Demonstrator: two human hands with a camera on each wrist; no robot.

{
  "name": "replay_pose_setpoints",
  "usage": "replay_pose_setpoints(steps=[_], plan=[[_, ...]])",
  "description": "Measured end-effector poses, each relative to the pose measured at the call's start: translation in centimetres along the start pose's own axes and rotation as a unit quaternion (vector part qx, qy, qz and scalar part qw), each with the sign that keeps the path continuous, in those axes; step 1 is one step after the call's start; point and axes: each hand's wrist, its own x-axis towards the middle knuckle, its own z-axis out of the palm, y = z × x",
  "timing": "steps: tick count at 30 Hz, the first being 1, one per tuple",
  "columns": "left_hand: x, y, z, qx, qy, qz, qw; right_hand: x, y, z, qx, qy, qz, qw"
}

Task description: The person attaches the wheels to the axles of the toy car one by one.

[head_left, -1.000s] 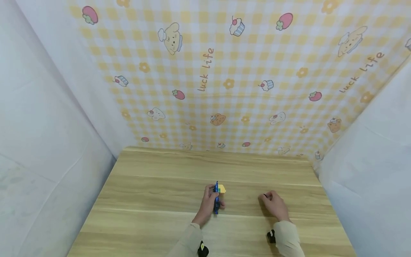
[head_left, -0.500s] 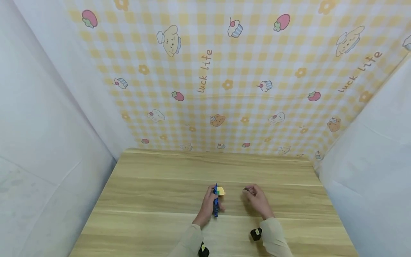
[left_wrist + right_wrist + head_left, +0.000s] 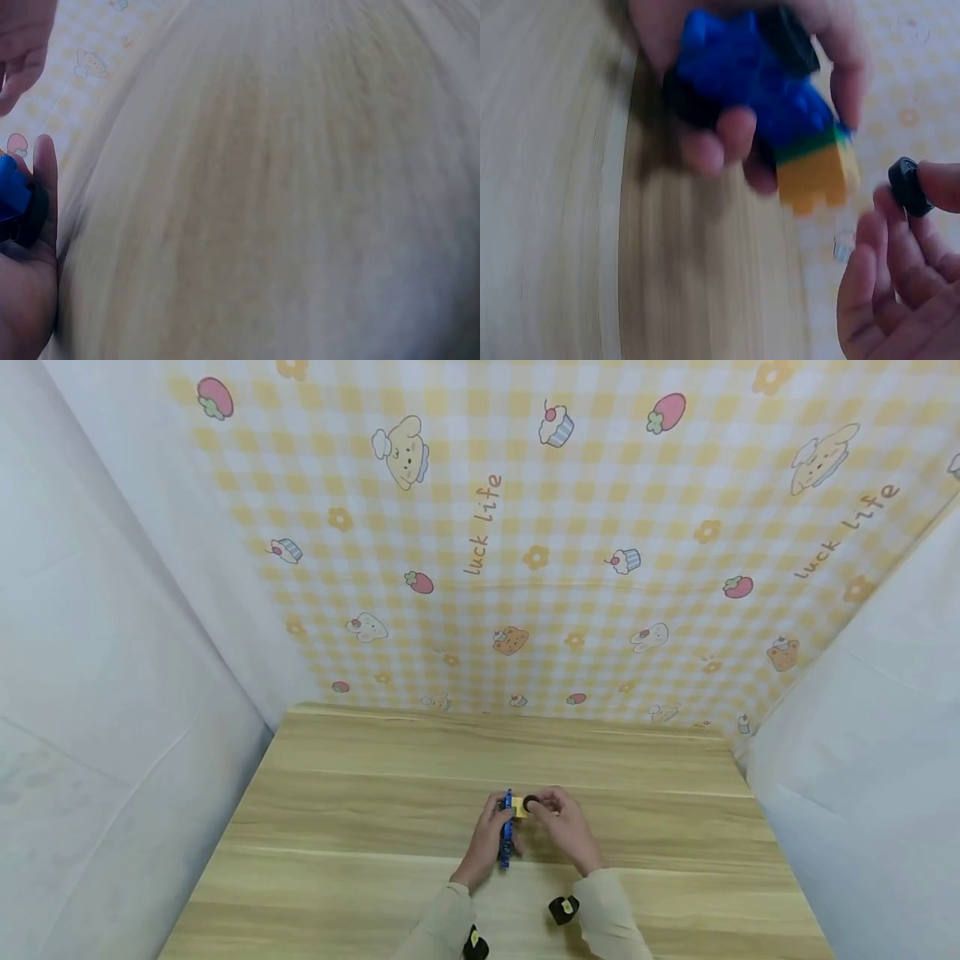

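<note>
My left hand (image 3: 482, 842) grips a blue toy car (image 3: 506, 845) built of blocks, tipped on its side just above the table. Black wheels (image 3: 789, 41) sit on its blue body, and a green layer and a yellow block (image 3: 814, 178) stick out towards the right. Between thumb and fingers, my right hand (image 3: 572, 831) pinches a loose black wheel (image 3: 909, 187). In the head view that wheel is right at the yellow block; the right wrist view shows a gap between them. The left wrist view catches only the car's blue edge (image 3: 13, 187) and one wheel.
The wood-grain table (image 3: 360, 827) lies under both hands. A yellow checked cloth (image 3: 450, 527) hangs behind it, with white sheets (image 3: 127, 652) at both sides. Small black wrist devices (image 3: 564, 909) sit by the beige sleeves (image 3: 611, 910).
My right hand has moved left with the black wheel, from well apart to right beside the car. The left hand and the car have stayed nearly in place.
</note>
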Motion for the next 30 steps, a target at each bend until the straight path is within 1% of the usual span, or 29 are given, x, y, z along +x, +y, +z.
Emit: replay_pose_setpoints(steps=[3,6,11,14,17,22,25,28,30], plan=[[0.0,0.0,0.0,0.019,0.003,0.011,0.9998,0.0,-0.1,1.0,-0.011,0.008,-0.024,0.9996],[-0.1,-0.1,0.1,0.042,0.004,0.022,0.9989,0.0,0.0,1.9,-0.001,0.014,-0.036,0.9993],[-0.1,-0.1,0.0,0.095,0.010,0.047,0.9943,-0.2,0.1,2.9,0.020,0.012,-0.023,0.9995],[-0.2,-0.1,-0.1,0.117,0.014,0.062,0.9911,-0.2,0.1,3.1,0.017,0.011,-0.015,0.9997],[-0.3,-0.1,-0.2,0.129,0.013,0.070,0.9891,-0.2,0.1,3.2,0.016,0.011,-0.010,0.9998],[-0.2,0.0,-0.2,0.133,0.016,0.074,0.9883,0.0,0.5,3.6,0.012,0.018,-0.017,0.9996],[-0.1,0.0,-0.2,0.133,0.022,0.068,0.9886,0.1,0.9,4.1,0.028,0.026,-0.011,0.9992],[-0.1,0.0,-0.2,0.138,0.027,0.062,0.9881,-0.1,1.5,4.7,0.046,0.027,0.013,0.9985],[0.0,0.0,-0.3,0.144,0.029,0.063,0.9872,-0.2,2.1,5.2,0.049,0.019,0.024,0.9983]])
